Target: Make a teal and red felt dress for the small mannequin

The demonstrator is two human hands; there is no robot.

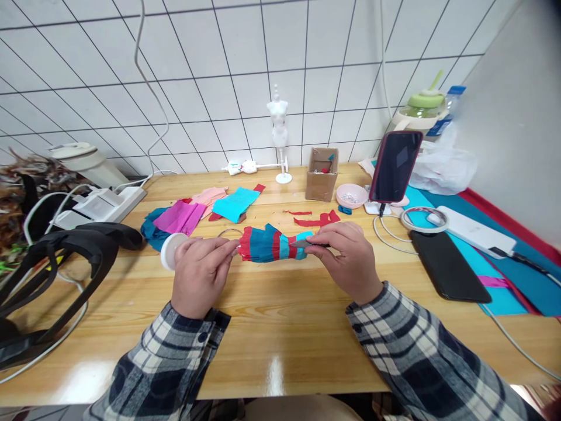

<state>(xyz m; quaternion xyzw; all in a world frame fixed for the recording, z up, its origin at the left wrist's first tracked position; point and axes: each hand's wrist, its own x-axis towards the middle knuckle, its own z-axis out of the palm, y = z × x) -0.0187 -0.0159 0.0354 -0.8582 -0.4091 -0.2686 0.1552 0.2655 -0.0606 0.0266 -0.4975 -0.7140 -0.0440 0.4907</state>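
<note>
A small mannequin wearing a crepe-paper dress [263, 244] in red, teal and light blue lies sideways between my hands, above the table. Its round white base [168, 252] sticks out to the left of my left hand [202, 266], which is closed round the stand near the dress's red hem. At the light-blue top end, my right hand [344, 257] pinches slim grey tweezers [302, 243], whose tip points left onto the dress. My right fingers hide part of the mannequin's upper end.
Behind stand a white mannequin [279, 126], a cardboard box [322, 175] and a pink bowl [352, 196]. Red scraps [318, 220] and coloured crepe paper [236, 203] lie around. At right are a propped phone [395, 166], a black phone [449, 266] and tape [424, 219]; a black headset strap [87, 269] is left.
</note>
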